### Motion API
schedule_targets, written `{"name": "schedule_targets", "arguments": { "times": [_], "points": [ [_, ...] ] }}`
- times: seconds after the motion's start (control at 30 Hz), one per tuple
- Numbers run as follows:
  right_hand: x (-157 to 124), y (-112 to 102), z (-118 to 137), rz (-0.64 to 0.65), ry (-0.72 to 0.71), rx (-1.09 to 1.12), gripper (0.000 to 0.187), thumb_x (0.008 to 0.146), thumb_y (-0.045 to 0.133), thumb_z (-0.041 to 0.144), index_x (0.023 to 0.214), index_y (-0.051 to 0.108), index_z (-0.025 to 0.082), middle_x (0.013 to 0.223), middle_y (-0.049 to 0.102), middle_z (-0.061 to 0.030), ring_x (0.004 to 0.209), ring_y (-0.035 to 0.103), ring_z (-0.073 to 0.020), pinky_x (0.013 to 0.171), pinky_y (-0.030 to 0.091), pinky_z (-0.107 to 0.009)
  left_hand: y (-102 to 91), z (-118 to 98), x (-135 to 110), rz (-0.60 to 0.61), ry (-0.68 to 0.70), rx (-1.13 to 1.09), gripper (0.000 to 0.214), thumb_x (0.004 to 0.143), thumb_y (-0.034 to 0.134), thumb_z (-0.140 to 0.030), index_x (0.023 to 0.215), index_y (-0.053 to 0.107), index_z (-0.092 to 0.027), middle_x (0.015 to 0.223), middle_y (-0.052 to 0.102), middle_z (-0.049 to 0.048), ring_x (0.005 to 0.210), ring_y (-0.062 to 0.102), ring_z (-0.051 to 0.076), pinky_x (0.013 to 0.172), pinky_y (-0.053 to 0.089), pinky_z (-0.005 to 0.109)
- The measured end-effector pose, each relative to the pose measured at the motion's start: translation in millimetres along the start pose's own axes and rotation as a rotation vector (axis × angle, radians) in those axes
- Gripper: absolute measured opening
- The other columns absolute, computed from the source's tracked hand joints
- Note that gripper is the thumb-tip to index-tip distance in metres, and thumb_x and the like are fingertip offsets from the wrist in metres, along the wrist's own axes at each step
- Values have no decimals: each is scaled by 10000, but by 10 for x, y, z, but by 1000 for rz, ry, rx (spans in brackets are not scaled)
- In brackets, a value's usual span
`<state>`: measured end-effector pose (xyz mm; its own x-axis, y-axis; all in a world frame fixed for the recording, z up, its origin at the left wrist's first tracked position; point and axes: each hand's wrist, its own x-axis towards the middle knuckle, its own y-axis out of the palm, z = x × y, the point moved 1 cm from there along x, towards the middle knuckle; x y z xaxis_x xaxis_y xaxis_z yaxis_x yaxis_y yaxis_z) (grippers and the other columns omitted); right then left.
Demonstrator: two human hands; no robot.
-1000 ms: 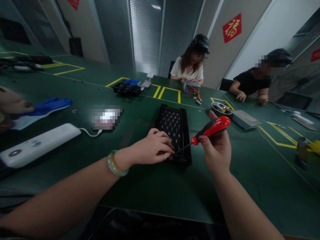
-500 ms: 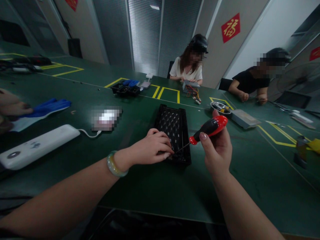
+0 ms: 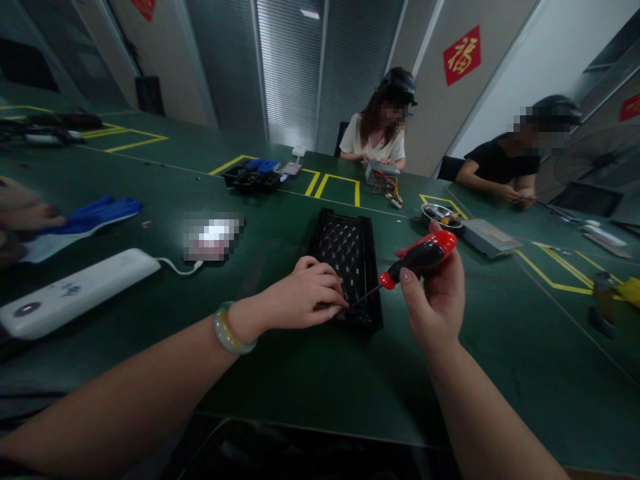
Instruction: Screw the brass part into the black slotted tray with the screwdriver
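A black plastic panel with a raised diamond pattern lies lengthwise on the green table in front of me. My right hand is wrapped round the red-and-black handle of a screwdriver. Its thin shaft slants down to the left, the tip reaching the panel's near end. My left hand, a bangle on its wrist, bends over the panel's near left edge. Its fingers are drawn together beside the screwdriver tip; whatever they pinch is hidden.
Left lie a white power strip, a lit phone and a blue glove near another person's hand. Beyond the panel are black parts. A metal bowl and grey box stand right; two people sit across.
The screwdriver handle has turned slightly in my right hand, whose fingers have shifted. My left hand and the panel stay put. The far-right person's hands have come together.
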<state>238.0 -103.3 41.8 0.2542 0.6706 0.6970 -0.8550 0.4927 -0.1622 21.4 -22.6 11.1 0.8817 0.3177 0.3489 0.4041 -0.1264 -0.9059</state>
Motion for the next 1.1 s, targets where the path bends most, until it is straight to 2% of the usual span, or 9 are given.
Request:
{"name": "schedule_targets", "arguments": {
  "times": [0.17,0.4,0.83,0.93,1.1],
  "points": [
    [15,4,0,-30,13,-3,724,813,774,350,1464,462,307,1170,655,-76,979,668,-254,870,577,-481,9,13,-3,3,1,8,221,974,576,-294,1106,751,-328,1114,742,13,1165,560,239,1020,198,460],
    [40,-9,12,-22,45,-2,681,853,727,333,1474,458,262,1071,698,-65,999,677,-248,855,572,-454,-6,4,4,14,1,17,226,978,564,-288,1102,749,-324,1121,743,14,1154,562,235,1020,205,464],
    [8,-28,14,37,-115,4,694,895,629,286,1523,333,288,1095,667,-79,999,658,-259,780,555,-446,-4,-15,-2,-8,34,90,211,974,587,-300,1119,739,-322,1100,741,6,1153,569,237,1023,225,463],
    [17,-40,13,49,-98,-22,667,885,671,310,1486,382,300,1074,674,-69,948,655,-245,774,553,-439,-14,-26,-1,-13,33,93,211,980,577,-308,1110,743,-320,1090,744,9,1144,572,237,1017,229,465],
    [49,-42,-12,0,-43,-29,734,835,764,352,1480,414,318,1042,654,-50,921,644,-224,782,569,-411,-16,-42,4,-11,26,89,221,991,556,-307,1108,744,-316,1099,743,11,1140,574,232,1015,230,466]
  ]
}}
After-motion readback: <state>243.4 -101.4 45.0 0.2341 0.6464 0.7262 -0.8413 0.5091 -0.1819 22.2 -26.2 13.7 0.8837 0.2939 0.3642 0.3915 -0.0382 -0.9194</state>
